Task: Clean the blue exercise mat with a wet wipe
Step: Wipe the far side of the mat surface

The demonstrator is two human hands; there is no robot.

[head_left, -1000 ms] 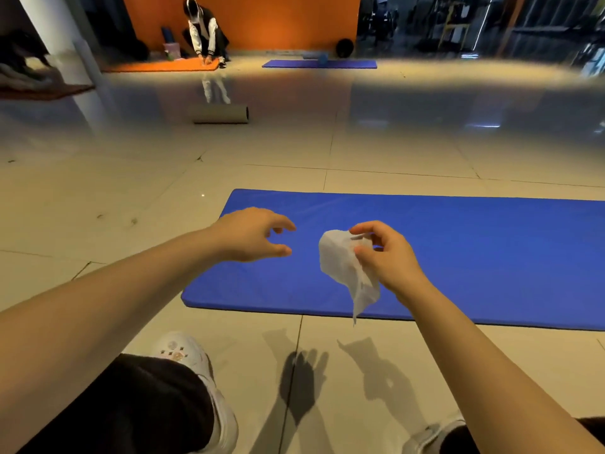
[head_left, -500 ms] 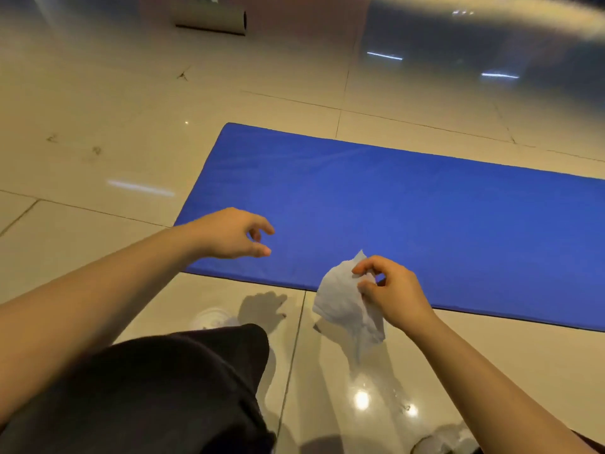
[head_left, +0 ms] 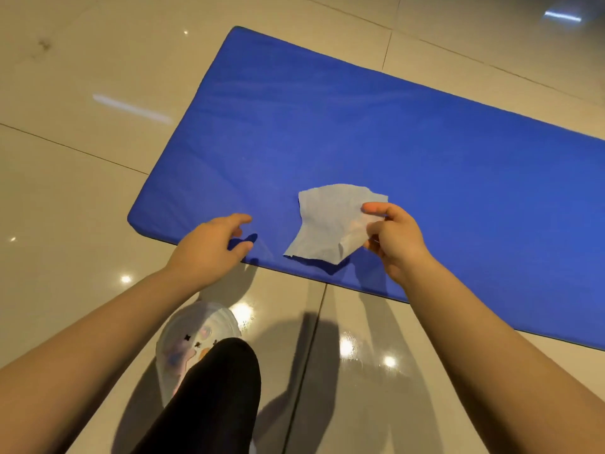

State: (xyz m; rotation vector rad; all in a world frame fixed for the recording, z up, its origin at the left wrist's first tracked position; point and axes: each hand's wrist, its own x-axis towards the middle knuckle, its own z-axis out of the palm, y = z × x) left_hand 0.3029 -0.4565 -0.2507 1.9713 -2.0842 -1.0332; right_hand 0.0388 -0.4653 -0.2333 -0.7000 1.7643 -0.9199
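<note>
1. Nearest the camera, a knee in black fabric point(head_left: 226, 381) rises over a white clog-style shoe point(head_left: 193, 335) with small charms on top; the shoe stands on a glossy beige tiled floor point(head_left: 65, 198) with thin dark grout lines and bright light reflections.
2. The left hand point(head_left: 209, 247) hovers at the near edge of the mat, close to its near left corner. Its fingers point(head_left: 240, 219) are loosely curled and slightly spread, holding nothing; whether they touch the mat I cannot tell.
3. The right hand point(head_left: 394, 239) pinches the right side of the wet wipe point(head_left: 330, 221) between thumb and curled fingers point(head_left: 376, 208).
4. The wipe is a thin, pale, slightly translucent sheet, roughly rectangular with a wavy outline. It sits over the near edge of the mat, with a shadow beneath its lower corner.
5. The blue exercise mat point(head_left: 360, 126) is a padded, smooth-skinned rectangle with rounded corners, flat on the floor. Its long axis runs from the near left toward the right, out past the frame's right edge.
</note>
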